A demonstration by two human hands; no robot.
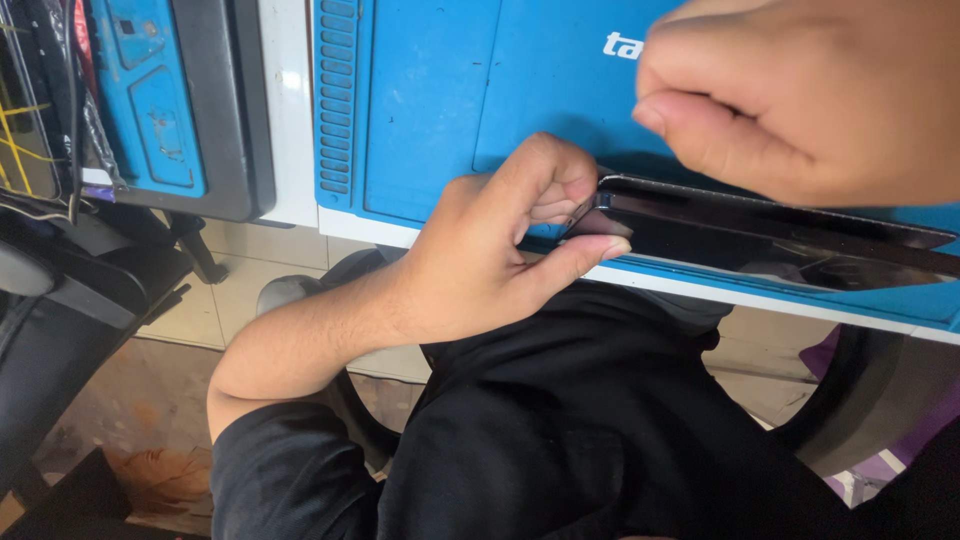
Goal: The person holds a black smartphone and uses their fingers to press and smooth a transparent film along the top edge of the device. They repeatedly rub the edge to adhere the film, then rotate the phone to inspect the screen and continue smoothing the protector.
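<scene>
Left hand (490,250) pinched the corner of a dark phone (760,235) over the blue mat (430,110); right hand (800,95) curled narrow above it, grip unclear

Repair workshop: blue work mat (430,110) on white bench (290,120), tangled wires (40,110).

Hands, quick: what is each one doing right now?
Left hand: closed, pinching the end of the dark phone.
Right hand: curled closed just above the phone; whether it grips anything cannot be told.
</scene>
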